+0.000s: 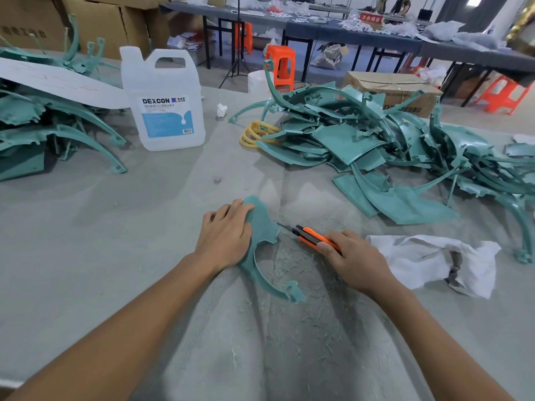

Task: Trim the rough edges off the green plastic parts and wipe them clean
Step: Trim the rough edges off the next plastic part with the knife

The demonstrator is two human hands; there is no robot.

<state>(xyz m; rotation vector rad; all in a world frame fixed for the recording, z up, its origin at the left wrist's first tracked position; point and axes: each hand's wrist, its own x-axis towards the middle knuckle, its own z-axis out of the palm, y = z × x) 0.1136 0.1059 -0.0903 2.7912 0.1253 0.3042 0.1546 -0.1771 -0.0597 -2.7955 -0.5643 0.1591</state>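
The counter (pixel 115 256) is carrying green parts in two lots, a right heap (pixel 376 146) and a left heap (pixel 43 125) (which of them is finished, I cannot tell). A jug (pixel 163 102) is standing between them at the back. A rag (pixel 428 261) is lying crumpled just right of the work, with no hand on it. One part (pixel 262 227) is lying flat near the front; the left hand (pixel 225 233) is pressing it down with fingers laid flat. The right hand (pixel 353 259) is gripping a knife (pixel 307 235), its blade tip meeting the part's right edge. Shavings (pixel 289 270) are littering the cloth beside it. Trimming of this piece looks to be under way, with wiping yet to come.
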